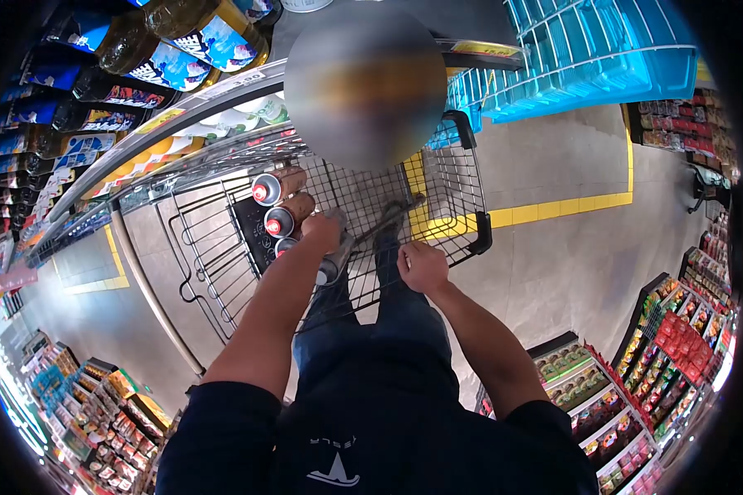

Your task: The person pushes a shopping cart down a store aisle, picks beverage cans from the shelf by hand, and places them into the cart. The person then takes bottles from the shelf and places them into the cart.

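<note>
My left hand (324, 233) reaches into a black wire shopping cart (357, 191), its fingers closed around a cylindrical container (332, 269) with a pale round end; its exact kind is unclear. Beside that hand, several dark cylindrical containers lie on their sides, among them an upper container (291, 179) and a lower container (299, 206), each with a red and white cap facing left. Another one is partly covered by my left forearm. My right hand (423, 266) is curled closed at the near rim of the cart, apparently gripping the wire.
Large drink bottles (144, 54) fill a shelf at upper left, its edge along the cart. A bright blue wire rack (586, 62) stands at upper right. Yellow tape (561, 206) marks the grey floor (545, 264). Stocked shelves (594, 396) line the lower right. A blurred disc hides the top centre.
</note>
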A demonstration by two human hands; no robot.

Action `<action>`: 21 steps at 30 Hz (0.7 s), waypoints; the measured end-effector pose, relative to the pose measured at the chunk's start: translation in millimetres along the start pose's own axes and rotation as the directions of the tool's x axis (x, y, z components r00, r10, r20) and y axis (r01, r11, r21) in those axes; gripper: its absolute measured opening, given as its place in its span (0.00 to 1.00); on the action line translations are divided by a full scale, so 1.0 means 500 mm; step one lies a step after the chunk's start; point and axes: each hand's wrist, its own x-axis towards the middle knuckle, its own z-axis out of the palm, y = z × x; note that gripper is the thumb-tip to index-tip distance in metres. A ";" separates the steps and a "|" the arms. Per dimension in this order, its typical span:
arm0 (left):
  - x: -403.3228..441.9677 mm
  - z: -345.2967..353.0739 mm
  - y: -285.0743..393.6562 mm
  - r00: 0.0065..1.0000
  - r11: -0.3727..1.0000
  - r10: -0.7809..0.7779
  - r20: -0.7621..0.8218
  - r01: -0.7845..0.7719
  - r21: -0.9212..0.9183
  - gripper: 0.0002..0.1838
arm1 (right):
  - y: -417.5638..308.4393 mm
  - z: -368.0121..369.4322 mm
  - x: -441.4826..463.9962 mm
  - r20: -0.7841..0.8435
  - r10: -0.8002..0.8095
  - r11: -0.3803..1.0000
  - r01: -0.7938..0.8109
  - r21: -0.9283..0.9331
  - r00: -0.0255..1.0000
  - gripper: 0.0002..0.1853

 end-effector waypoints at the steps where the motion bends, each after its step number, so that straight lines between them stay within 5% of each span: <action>1: 0.002 -0.011 0.000 0.998 1.000 0.012 0.069 -0.012 -0.001 0.23 | 0.000 -0.001 0.001 0.006 -0.003 1.000 0.003 0.011 1.000 0.10; 2: 0.005 -0.025 -0.001 0.991 1.000 0.023 0.134 -0.023 -0.002 0.23 | -0.001 -0.001 0.002 0.019 -0.004 1.000 0.003 0.003 1.000 0.10; 5: -0.002 0.004 0.002 0.999 0.998 -0.018 -0.051 0.015 -0.054 0.23 | -0.007 -0.013 0.005 0.074 0.018 0.999 -0.016 -0.028 0.997 0.11; 8: -0.030 0.036 0.014 0.952 0.991 0.132 -0.276 -0.126 0.038 0.20 | -0.007 -0.014 0.005 0.109 0.025 0.998 -0.019 -0.055 0.994 0.11; 11: -0.084 0.093 0.015 0.740 0.923 0.357 -0.570 -0.375 0.091 0.18 | -0.010 -0.016 0.005 0.135 0.061 0.997 -0.053 -0.059 0.989 0.12; 14: -0.152 0.123 0.030 0.617 0.860 0.349 -0.705 -0.510 -0.022 0.16 | -0.003 -0.005 0.000 0.132 0.050 0.998 -0.045 -0.035 0.990 0.13; 17: -0.222 0.118 0.047 0.845 0.852 0.270 -0.461 -0.433 -0.295 0.17 | -0.004 -0.011 0.004 0.169 0.049 0.998 -0.041 -0.049 0.984 0.12; 21: -0.260 0.145 0.066 0.943 0.849 0.176 -0.283 -0.291 -0.441 0.20 | -0.007 -0.013 0.019 0.287 0.080 0.996 -0.065 -0.063 0.955 0.13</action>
